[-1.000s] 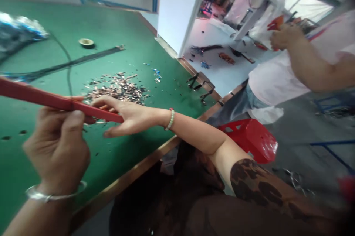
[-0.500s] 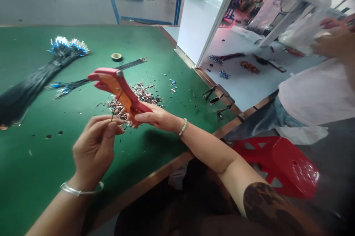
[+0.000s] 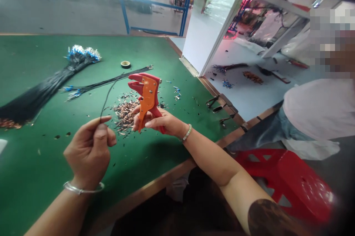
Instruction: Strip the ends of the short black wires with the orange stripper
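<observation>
Wire stripper [image 3: 148,97], right hand [image 3: 158,123] — black wire [image 3: 107,97], left hand [image 3: 88,151]

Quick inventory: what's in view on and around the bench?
bench mat: one, green, under everything.
wire stripper: one, orange-red, right hand.
thin wire: one, black, left hand.
large wire bundle: one, black, blue-tipped, mat's left.
smaller wire bundle: one, black, blue-tipped, behind stripper.
tape roll: one, pale, far mat.
metal scraps: many, copper, beside right hand.
dark tools: few, black, bench edge.
stool: one, red, below bench edge.
co-worker: one, white top, far right.
left hand: one, silver bangle, holding wire.
right hand: one, beaded bracelet, holding stripper.
</observation>
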Motion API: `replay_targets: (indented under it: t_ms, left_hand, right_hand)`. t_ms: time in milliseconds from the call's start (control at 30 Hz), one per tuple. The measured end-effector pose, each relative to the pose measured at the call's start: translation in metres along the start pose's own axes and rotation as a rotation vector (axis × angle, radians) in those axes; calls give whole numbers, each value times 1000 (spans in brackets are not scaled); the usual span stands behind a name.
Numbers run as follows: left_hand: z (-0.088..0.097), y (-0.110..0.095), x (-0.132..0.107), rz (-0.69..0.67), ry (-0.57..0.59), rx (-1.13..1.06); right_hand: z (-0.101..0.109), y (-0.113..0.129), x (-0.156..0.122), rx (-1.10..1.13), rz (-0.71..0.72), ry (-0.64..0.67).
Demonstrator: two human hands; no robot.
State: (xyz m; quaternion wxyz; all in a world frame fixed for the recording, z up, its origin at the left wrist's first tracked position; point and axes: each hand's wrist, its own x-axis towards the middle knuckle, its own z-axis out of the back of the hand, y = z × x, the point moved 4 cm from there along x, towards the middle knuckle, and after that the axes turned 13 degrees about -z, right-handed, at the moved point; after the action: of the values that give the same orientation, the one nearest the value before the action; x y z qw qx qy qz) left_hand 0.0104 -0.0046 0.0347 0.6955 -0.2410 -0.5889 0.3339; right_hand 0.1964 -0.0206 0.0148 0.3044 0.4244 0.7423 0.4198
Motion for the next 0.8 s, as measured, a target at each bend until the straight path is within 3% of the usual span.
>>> replay_targets:
  t_ms: [200, 367, 600, 800]
  left_hand:
    - [6, 8, 5, 139, 10, 0]
    - [3, 17, 9, 199, 127, -60]
    - [1, 25, 10, 145, 268, 23]
    - [-2, 21, 13, -56, 373, 184]
  right_hand:
    - [-1, -3, 0, 10, -46, -19]
    - [3, 0, -2, -11, -23, -60]
    - [14, 4, -2, -13, 4, -131]
    - [19, 2, 0, 15, 36, -297]
